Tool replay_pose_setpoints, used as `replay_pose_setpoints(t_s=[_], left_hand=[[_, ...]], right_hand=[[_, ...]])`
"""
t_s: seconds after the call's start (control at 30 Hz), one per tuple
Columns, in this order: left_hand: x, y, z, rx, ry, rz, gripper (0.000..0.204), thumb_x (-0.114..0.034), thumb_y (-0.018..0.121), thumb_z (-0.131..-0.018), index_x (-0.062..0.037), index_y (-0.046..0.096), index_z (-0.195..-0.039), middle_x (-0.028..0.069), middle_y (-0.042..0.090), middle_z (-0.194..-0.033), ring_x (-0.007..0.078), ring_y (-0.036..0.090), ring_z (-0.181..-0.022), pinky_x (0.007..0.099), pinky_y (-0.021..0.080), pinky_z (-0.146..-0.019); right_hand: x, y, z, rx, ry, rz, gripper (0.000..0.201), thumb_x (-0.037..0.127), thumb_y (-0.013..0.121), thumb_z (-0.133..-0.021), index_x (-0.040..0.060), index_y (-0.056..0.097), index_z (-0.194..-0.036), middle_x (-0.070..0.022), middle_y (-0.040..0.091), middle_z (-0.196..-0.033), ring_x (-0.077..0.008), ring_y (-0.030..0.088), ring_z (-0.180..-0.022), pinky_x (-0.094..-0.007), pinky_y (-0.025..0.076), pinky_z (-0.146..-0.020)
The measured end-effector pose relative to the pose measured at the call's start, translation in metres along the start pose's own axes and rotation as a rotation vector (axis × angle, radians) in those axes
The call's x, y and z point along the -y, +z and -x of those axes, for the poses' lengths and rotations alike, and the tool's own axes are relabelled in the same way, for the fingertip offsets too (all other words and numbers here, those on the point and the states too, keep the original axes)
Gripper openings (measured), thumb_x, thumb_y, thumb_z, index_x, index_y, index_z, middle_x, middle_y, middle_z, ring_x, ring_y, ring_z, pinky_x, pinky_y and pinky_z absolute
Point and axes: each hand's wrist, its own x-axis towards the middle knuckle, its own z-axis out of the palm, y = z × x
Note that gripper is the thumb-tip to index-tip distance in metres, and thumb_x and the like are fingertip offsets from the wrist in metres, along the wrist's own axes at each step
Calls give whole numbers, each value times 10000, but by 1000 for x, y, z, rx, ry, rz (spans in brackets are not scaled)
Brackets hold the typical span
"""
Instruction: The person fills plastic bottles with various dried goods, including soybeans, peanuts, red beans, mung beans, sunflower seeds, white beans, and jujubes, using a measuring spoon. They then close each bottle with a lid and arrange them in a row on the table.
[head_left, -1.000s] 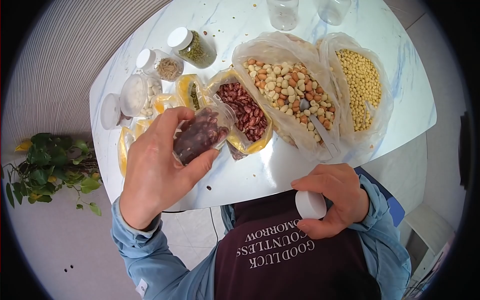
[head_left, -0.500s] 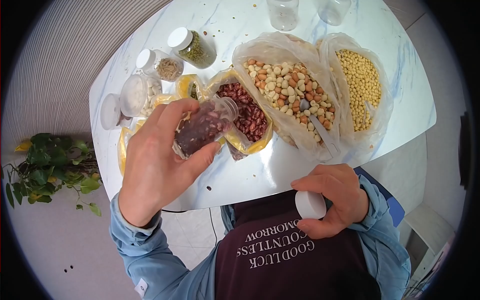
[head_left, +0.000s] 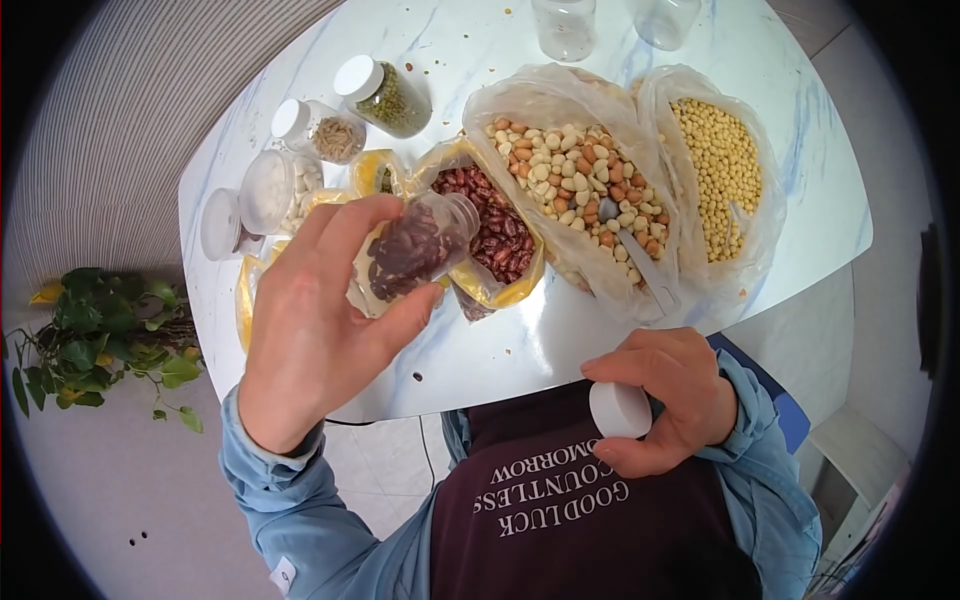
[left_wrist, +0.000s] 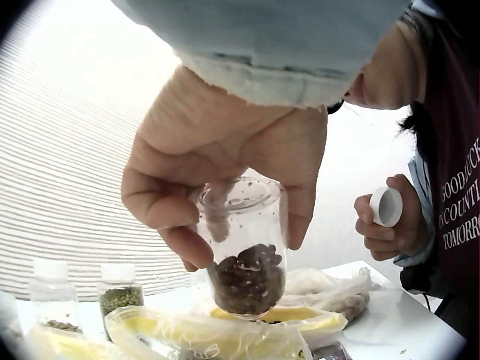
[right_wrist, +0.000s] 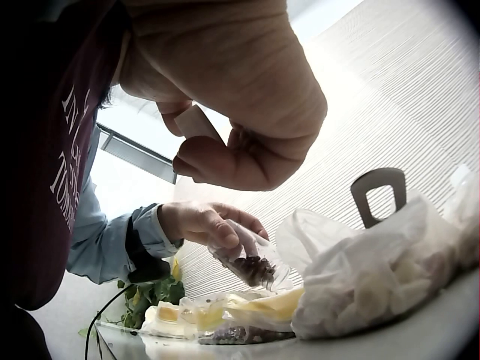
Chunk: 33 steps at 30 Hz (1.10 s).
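The left hand (head_left: 310, 325) grips a clear jar (head_left: 415, 245) of dark red beans between thumb and fingers. The jar lies tilted, its uncapped mouth over the edge of an open bag of red speckled beans (head_left: 500, 240). In the left wrist view the beans sit in the far part of the jar (left_wrist: 247, 281); in the right wrist view they are near its lower end (right_wrist: 255, 268). Near the table's front edge, the right hand (head_left: 675, 395) pinches a white lid (head_left: 620, 410) between thumb and fingers, away from the jar.
Right of the red beans stand a bag of mixed nuts (head_left: 570, 180) with a scoop (head_left: 650, 270) and a bag of yellow beans (head_left: 715, 170). Jars of green beans (head_left: 395, 105) and pale pieces (head_left: 338, 138) lie back left. Two clear jars (head_left: 567, 30) stand at the back.
The left hand has tipped the jar and moved it slightly right, and the beans inside have slid toward its mouth. The right hand and lid have stayed nearly still.
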Motion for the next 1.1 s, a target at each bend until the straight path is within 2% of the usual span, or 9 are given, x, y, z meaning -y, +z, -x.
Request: replay_pose_setpoints(t_s=[0.1,0.3,0.6,0.7,0.8,0.9,1.0,1.1], left_hand=[[3,2,2,-20,-40,19,591,-230,816,-648,-58,575,-1161,65,609,-1036,161,509,-736,281,439,-606],[7,4,3,-50,47,-17,597,-239,818,-649,-61,573,-1164,56,599,-1016,155,496,-723,275,431,-596],[4,2,4,-57,46,-4,596,-219,816,-650,-71,569,-1171,85,546,-1052,161,502,-753,269,438,-601],[-2,1,2,-15,39,15,509,-124,771,-675,-52,568,-1136,138,543,-1029,290,617,-863,349,511,-706],[-2,-1,3,-6,44,-3,560,-118,779,-664,-57,548,-1171,137,545,-1037,294,611,-891,356,509,-726],[3,5,3,-80,94,39,640,-113,788,-652,-51,506,-1224,145,555,-1055,298,603,-929,365,503,-764],[4,7,2,-60,127,10,767,-92,824,-630,-66,455,-1302,100,559,-1124,190,585,-976,296,495,-753],[4,9,4,-108,56,33,747,-103,832,-625,-60,458,-1270,100,563,-1120,184,591,-965,290,489,-768]], right_hand=[[0,0,0,3,-1,2,461,264,769,-685,-16,603,-1012,-61,538,-641,-182,522,-496,-285,401,-420],[0,0,0,2,2,-2,461,263,769,-684,-18,603,-1010,-62,541,-644,-184,525,-499,-286,404,-423],[1,1,-1,0,5,-3,451,264,769,-684,-17,607,-998,-62,540,-641,-186,525,-500,-288,401,-423],[2,0,-1,1,5,4,449,268,769,-685,-16,609,-993,-62,536,-637,-186,523,-497,-288,398,-421],[2,0,-1,2,9,8,448,272,769,-686,-16,610,-991,-63,533,-635,-187,521,-494,-289,398,-421],[3,0,-1,5,7,14,448,274,768,-686,-16,610,-989,-65,531,-636,-188,519,-493,-289,397,-420],[3,1,-2,6,3,20,445,275,767,-685,-14,610,-986,-65,530,-640,-189,518,-492,-287,395,-419],[3,0,-1,10,10,25,443,276,766,-685,-11,612,-984,-63,527,-642,-189,516,-491,-287,393,-417]])
